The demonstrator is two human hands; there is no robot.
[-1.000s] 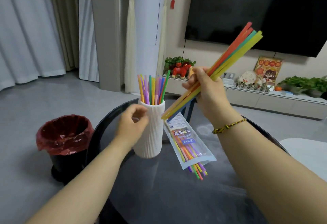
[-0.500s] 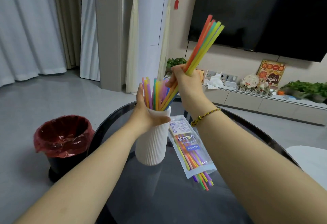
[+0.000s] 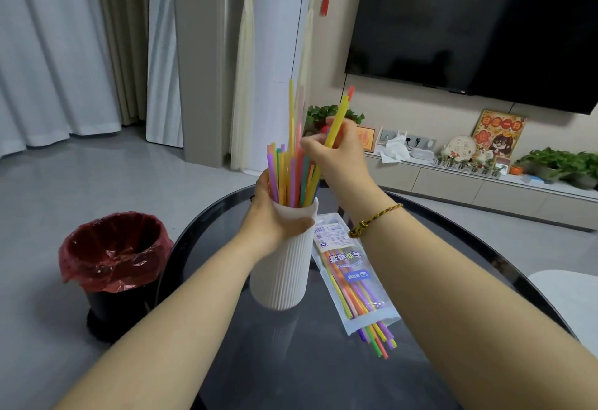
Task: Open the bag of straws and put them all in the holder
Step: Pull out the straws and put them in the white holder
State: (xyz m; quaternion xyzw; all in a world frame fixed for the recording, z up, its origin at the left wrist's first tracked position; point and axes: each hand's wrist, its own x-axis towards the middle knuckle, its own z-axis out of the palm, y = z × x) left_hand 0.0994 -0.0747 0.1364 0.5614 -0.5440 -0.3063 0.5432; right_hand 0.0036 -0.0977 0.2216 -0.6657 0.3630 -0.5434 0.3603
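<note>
A white ribbed holder [image 3: 284,267] stands on the dark round table [image 3: 323,370], full of several coloured straws [image 3: 288,179]. My left hand [image 3: 275,218] grips the holder just below its rim. Just above the rim, my right hand [image 3: 339,154] pinches a yellow and an orange straw [image 3: 339,115] whose lower ends are inside the holder; a few other straws stick up loose beside them. To the right of the holder lies the opened clear straw bag [image 3: 352,277], with several straws poking out of its near end.
A black bin with a red liner [image 3: 113,257] stands on the floor left of the table. A white seat edge [image 3: 569,296] is at the right. Behind are a low TV cabinet [image 3: 485,186] with plants and ornaments, a wall TV and curtains.
My right hand has lowered the bundle of straws into the holder and most have dropped in. My left hand moved from beside the holder to gripping it near the rim.
</note>
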